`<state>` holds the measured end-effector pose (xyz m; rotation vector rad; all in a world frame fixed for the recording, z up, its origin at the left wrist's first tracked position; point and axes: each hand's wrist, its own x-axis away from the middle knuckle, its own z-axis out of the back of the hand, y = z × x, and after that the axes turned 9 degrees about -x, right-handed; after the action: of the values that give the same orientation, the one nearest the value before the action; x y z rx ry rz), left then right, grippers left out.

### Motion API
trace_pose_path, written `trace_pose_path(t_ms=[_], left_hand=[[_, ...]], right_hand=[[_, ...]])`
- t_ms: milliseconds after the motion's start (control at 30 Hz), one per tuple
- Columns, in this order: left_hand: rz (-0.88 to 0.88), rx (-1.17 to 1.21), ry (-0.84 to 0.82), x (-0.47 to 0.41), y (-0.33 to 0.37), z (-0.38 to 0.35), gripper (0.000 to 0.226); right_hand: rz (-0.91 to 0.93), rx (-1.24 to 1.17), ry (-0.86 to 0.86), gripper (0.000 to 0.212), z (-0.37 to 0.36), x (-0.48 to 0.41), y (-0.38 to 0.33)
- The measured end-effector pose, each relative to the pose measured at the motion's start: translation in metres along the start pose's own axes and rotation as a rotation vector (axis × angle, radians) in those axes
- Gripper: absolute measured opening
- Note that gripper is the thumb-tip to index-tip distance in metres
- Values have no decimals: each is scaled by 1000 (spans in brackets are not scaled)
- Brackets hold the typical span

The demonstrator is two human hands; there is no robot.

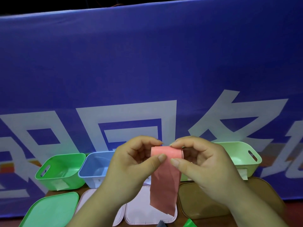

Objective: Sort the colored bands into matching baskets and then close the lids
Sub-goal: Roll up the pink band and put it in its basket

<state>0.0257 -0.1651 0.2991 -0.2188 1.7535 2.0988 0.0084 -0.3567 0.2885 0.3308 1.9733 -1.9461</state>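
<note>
A pink-red band (pixel 164 181) hangs in front of me, its top part rolled over. My left hand (pixel 131 167) pinches its left edge between thumb and fingers. My right hand (pixel 201 164) pinches the rolled top and right edge. Behind the hands stand open baskets in a row: a green basket (pixel 54 171), a blue basket (pixel 91 167) and a pale green basket (pixel 242 154). Whatever stands between the blue and pale green baskets is hidden by my hands.
Lids lie flat on the wooden table in front of the baskets: a green lid (pixel 50 210), two pale pink lids (pixel 144 210) and a brown lid (pixel 201 202). A green scrap (pixel 190 224) and a grey scrap (pixel 161 224) peek in at the bottom edge. A blue banner (pixel 147 71) backs the table.
</note>
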Motion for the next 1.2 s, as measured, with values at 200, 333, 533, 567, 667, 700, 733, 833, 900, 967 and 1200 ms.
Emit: trace_pose_path(t_ms=[200, 333, 533, 567, 667, 700, 733, 833, 900, 967, 1200], left_hand=[[-13, -21, -3, 3, 1, 0, 17], [-15, -13, -23, 3, 2, 1, 22], [-79, -43, -51, 6, 1, 3, 28], [-81, -48, -50, 6, 1, 3, 27], [-81, -45, -50, 7, 0, 3, 26], [-82, -41, -49, 7, 1, 3, 26], [-81, -38, -48, 7, 1, 3, 26], [-70, -26, -45, 8, 2, 4, 25], [-61, -21, -46, 8, 2, 4, 24], [-47, -19, -40, 9, 3, 3, 25], [-20, -26, 0, 11, 4, 2, 19]], right_hand=[[3, -15, 5, 28, 0, 1, 1], [-33, -59, 11, 25, 0, 2, -2], [-75, -91, 28, 20, -2, 1, -7], [-80, -103, 30, 20, -2, 1, -8], [-92, -127, 42, 22, -3, 1, -11], [-93, -125, 43, 21, -4, 1, -12], [-94, -118, 42, 19, -4, 1, -13], [-93, -93, 38, 16, -5, 3, -14], [-85, -72, 29, 18, -5, 3, -14], [-65, -54, 10, 23, -5, 4, -11], [-4, 10, -6, 36, -3, 9, -6]])
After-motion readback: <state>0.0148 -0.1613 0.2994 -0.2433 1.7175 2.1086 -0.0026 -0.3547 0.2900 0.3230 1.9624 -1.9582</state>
